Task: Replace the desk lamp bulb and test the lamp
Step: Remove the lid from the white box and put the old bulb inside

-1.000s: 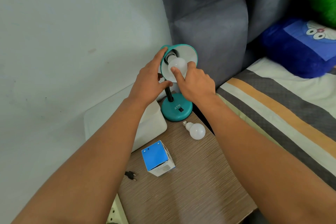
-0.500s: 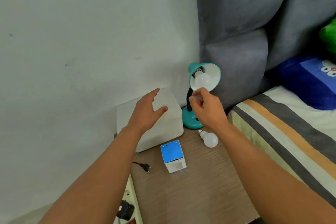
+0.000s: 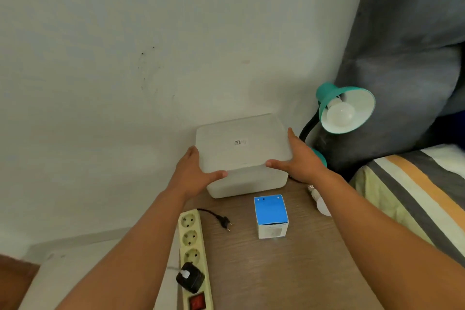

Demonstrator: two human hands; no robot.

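The teal desk lamp (image 3: 327, 98) stands at the back right of the bedside table, its shade tilted towards me, with a white bulb (image 3: 341, 114) screwed into it. A second white bulb (image 3: 318, 200) lies on the table, partly hidden by my right forearm. The lamp's black plug (image 3: 225, 223) lies loose on the table, beside the power strip (image 3: 192, 239). A white lidded box (image 3: 241, 143) stands against the wall. My left hand (image 3: 197, 173) clasps its left front corner and my right hand (image 3: 303, 161) its right front corner.
A small blue-topped bulb carton (image 3: 271, 216) stands in the middle of the wooden table (image 3: 276, 272). A black adapter (image 3: 190, 279) fills one strip socket above a red switch (image 3: 197, 302). A striped bed (image 3: 415, 191) and grey headboard (image 3: 402, 58) lie to the right.
Both hands have left the lamp and bulb and come down onto the white box, one on each side. My view has swung left and down, showing the power strip.
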